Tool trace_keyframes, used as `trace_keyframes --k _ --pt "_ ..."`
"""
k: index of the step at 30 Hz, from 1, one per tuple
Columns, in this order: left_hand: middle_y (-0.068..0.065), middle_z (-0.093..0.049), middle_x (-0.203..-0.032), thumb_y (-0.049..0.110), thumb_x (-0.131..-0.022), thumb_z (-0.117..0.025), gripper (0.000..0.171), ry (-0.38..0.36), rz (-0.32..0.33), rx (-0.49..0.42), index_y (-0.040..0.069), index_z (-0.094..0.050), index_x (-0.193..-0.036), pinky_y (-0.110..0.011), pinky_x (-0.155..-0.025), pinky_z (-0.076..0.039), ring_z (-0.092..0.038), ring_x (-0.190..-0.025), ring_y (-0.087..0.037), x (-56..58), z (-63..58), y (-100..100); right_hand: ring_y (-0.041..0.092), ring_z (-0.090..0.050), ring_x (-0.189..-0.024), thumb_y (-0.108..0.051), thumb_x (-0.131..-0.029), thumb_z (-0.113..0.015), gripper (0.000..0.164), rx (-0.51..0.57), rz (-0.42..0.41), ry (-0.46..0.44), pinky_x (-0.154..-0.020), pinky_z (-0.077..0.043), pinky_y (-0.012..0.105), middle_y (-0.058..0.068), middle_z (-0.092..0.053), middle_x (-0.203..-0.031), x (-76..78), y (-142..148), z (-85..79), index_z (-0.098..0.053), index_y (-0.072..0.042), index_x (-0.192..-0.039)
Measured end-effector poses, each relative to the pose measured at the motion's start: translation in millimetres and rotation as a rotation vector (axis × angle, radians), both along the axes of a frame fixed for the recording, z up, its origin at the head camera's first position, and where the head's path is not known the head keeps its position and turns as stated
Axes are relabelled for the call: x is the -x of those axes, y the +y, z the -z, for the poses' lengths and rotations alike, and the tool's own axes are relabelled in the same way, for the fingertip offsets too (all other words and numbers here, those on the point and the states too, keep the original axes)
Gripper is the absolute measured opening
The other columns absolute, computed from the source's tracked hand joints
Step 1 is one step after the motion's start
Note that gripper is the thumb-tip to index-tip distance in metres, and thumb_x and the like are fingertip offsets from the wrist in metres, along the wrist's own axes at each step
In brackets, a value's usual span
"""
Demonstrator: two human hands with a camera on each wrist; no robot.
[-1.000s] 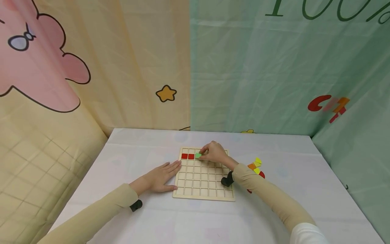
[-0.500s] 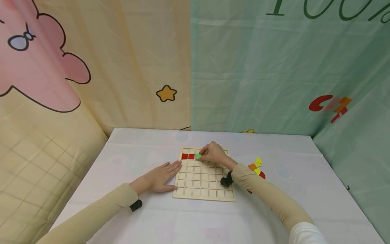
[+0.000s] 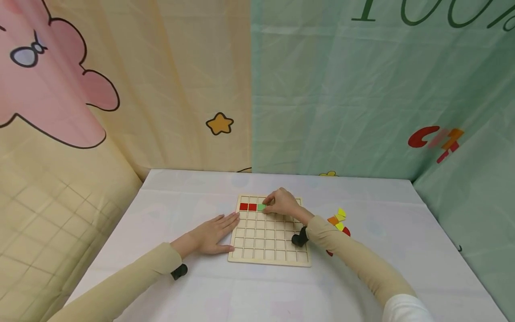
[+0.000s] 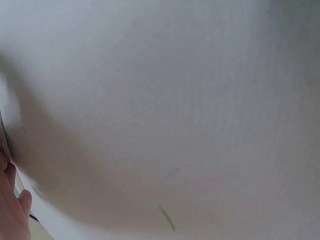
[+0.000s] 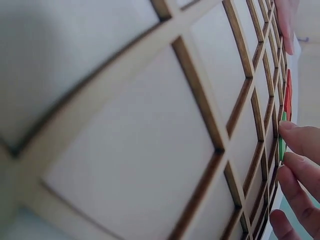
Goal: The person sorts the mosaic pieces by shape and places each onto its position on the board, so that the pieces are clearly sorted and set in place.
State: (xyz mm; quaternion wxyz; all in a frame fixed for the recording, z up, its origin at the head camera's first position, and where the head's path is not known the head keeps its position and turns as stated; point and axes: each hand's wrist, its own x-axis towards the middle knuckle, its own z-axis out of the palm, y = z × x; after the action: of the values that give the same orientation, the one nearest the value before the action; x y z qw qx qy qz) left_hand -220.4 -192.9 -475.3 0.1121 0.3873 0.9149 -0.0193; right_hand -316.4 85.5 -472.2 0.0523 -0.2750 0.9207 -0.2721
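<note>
A wooden grid board [image 3: 259, 244] lies on the table. Two red square tiles [image 3: 248, 207] sit side by side in its second row from the far edge. Just right of them is a green square tile [image 3: 261, 208], at the third cell of that row. My right hand [image 3: 283, 202] has thumb and fingertips on this tile, pinching its edge; the right wrist view shows the fingers [image 5: 300, 142] against the thin green edge. My left hand [image 3: 213, 233] lies flat, fingers spread, its fingertips and thumb touching the board's left edge.
Right of the board, partly behind the right sleeve, lie several loose pieces: yellow [image 3: 341, 213], orange [image 3: 333, 220] and red [image 3: 346, 231]. A white cloth [image 3: 193, 293] covers the table. Printed curtains [image 3: 322, 89] hang behind and at both sides.
The green tile looks tilted in the oldest frame and now lies flatter, lined up with the red tiles. My right hand has barely shifted; the left hand stays where it was.
</note>
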Motion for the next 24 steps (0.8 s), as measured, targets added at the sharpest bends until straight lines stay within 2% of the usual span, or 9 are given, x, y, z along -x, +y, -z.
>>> trace_keyframes --k 14,24 --pt "-0.008 -0.012 -0.163 0.065 -0.094 -0.036 0.087 0.002 0.001 0.000 0.005 -0.016 -0.154 -0.044 -0.121 -0.020 -0.013 -0.150 -0.022 -0.5 0.0 1.0 0.008 -0.064 -0.072 -0.027 -0.080 -0.078 0.020 0.029 -0.023 0.021 -0.066 -0.052 0.022 0.001 -0.075 -0.087 -0.3 2.3 3.4 -0.078 -0.013 -0.094" --pt "-0.012 -0.014 -0.162 0.064 -0.094 -0.038 0.087 0.004 0.019 0.000 0.002 -0.017 -0.153 -0.046 -0.120 -0.021 -0.015 -0.150 -0.025 0.2 0.1 2.3 0.008 -0.062 -0.071 -0.027 -0.079 -0.079 0.019 0.029 -0.004 0.026 -0.068 -0.051 0.025 0.000 -0.075 -0.088 -2.0 1.3 2.1 -0.078 -0.013 -0.092"
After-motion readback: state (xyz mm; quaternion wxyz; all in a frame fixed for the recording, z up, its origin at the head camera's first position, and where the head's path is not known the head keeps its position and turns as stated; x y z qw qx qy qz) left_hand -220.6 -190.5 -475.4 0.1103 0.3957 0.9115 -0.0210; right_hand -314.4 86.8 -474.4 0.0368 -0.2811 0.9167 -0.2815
